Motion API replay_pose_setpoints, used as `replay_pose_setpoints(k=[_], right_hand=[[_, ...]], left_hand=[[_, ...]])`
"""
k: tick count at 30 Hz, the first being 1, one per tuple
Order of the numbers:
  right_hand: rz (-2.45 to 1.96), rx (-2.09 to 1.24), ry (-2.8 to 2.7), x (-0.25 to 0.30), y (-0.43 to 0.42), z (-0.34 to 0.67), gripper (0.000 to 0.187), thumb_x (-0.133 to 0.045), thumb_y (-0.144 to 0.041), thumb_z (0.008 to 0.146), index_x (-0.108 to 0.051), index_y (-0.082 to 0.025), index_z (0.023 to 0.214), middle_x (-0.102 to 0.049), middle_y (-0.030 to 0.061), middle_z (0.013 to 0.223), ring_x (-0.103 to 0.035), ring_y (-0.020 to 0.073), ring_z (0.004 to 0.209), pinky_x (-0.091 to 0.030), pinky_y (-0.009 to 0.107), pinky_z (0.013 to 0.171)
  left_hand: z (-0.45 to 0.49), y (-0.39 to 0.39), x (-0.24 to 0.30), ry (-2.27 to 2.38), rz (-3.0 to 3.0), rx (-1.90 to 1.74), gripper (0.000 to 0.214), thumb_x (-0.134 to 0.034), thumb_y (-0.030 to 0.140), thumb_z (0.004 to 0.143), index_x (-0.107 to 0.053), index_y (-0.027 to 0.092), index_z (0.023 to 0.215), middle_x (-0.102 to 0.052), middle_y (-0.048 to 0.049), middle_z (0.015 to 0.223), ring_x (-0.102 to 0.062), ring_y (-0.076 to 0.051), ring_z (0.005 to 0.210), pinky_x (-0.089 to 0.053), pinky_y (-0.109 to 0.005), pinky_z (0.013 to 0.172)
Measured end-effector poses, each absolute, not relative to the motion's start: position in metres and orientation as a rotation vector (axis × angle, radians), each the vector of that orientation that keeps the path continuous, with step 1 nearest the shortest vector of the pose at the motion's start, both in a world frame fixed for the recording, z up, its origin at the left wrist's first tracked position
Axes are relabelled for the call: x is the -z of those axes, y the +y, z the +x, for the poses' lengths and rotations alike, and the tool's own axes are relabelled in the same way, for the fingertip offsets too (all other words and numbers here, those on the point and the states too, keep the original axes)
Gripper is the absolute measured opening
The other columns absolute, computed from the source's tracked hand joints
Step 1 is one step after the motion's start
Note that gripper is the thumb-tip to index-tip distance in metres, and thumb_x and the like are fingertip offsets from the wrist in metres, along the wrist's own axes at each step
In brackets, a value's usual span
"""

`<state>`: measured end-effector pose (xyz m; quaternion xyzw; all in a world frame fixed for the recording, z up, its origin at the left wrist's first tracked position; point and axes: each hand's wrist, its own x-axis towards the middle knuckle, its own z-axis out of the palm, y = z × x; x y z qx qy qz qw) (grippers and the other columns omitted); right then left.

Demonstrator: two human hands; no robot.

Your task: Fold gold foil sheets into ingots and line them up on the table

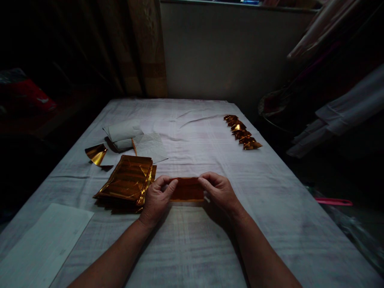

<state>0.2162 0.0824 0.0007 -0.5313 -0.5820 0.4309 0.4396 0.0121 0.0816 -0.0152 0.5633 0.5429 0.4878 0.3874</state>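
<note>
A folded piece of gold foil paper lies on the pale cloth-covered table in front of me. My left hand pinches its left end, fingers closed on it. My right hand pinches its right end the same way. Just left of my left hand sits a stack of gold foil sheets. A row of several folded gold pieces runs along the table's far right side.
A curled gold sheet and white papers lie at the left back. A large white sheet rests at the near left corner. Curtains hang behind; clothing hangs at the right, past the table edge.
</note>
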Motion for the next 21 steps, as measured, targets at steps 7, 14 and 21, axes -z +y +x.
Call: replay_pose_setpoints(k=[7, 14, 21], right_hand=[[-1.577, -0.649, -1.779, 0.001, 0.082, 0.215, 0.025, -0.054, -0.038, 0.09, -0.067, -0.022, 0.076, -0.068, 0.0017, 0.071, -0.061, 0.0162, 0.067, -0.04, 0.026, 0.064], [-1.71, -0.271, -2.041, 0.009, 0.087, 0.208, 0.019, -0.057, -0.03, 0.093, -0.068, -0.022, 0.081, -0.072, 0.0045, 0.081, -0.062, 0.0179, 0.075, -0.036, 0.027, 0.068], [-1.699, -0.164, -2.085, 0.016, 0.091, 0.206, 0.015, -0.06, -0.03, 0.092, -0.069, -0.022, 0.083, -0.07, 0.0047, 0.083, -0.059, 0.0186, 0.078, -0.035, 0.028, 0.07]], left_hand=[[0.008, 0.087, 0.008, 1.584, 1.945, -1.018, 0.017, -0.062, 0.033, 0.085, -0.068, 0.021, 0.075, -0.068, -0.0005, 0.072, -0.062, -0.017, 0.071, -0.047, -0.028, 0.069], [0.007, 0.091, 0.021, 1.745, 2.265, -0.868, 0.035, -0.066, 0.025, 0.086, -0.063, 0.022, 0.121, -0.066, -0.0022, 0.079, -0.062, -0.021, 0.077, -0.048, -0.034, 0.079], [0.006, 0.093, 0.028, 1.704, 2.387, -0.848, 0.034, -0.063, 0.024, 0.088, -0.061, 0.022, 0.122, -0.07, -0.006, 0.097, -0.061, -0.024, 0.092, -0.047, -0.038, 0.086]])
